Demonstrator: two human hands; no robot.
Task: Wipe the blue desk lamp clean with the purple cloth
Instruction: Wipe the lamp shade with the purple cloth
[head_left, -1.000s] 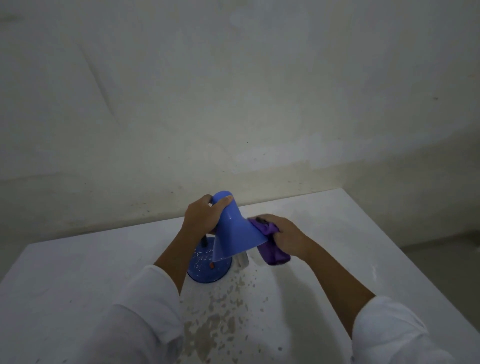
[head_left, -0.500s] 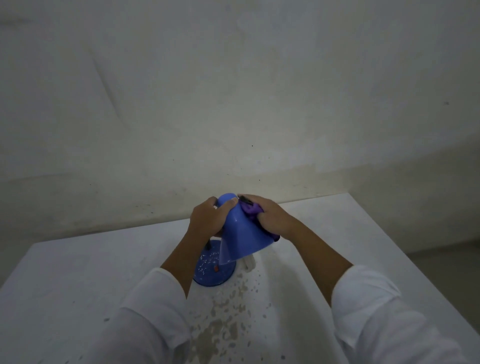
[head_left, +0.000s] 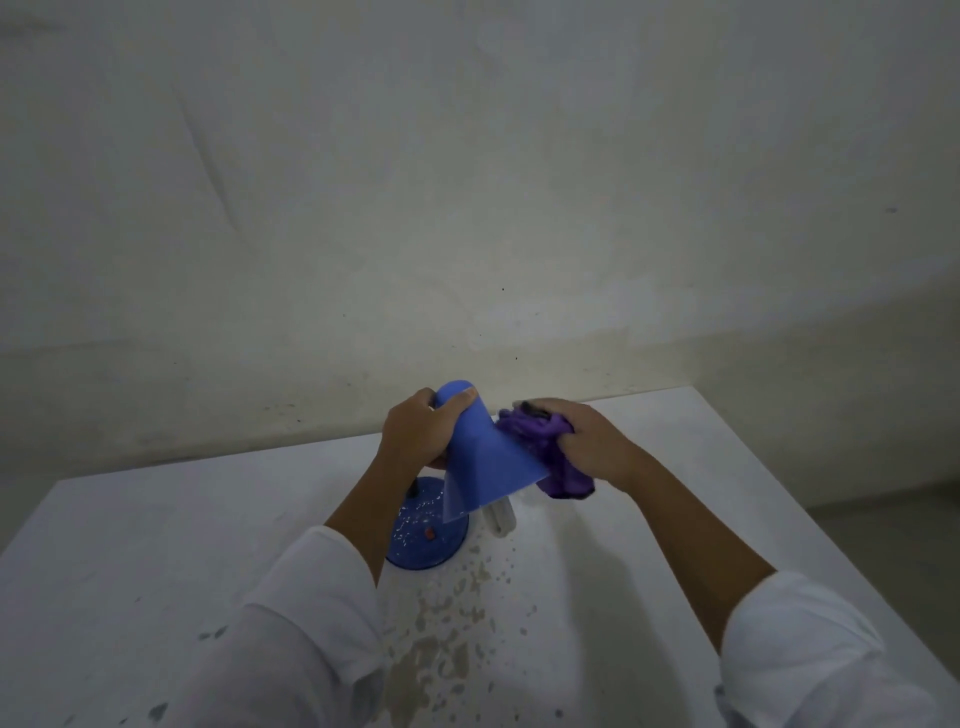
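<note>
The blue cone-shaded desk lamp (head_left: 488, 467), on the white table (head_left: 156, 545), was gripped at its top by the left hand (head_left: 415, 431); the crumpled purple cloth (head_left: 540, 441) was clutched against it by the right hand (head_left: 592, 441). Its exposed bulb (head_left: 500, 517) might be knocked by a low wipe.

A blue desk lamp (head_left: 488, 462) stands, its cone shade tilted. A bunched purple cloth (head_left: 543, 434) touches the shade's right side.
</note>
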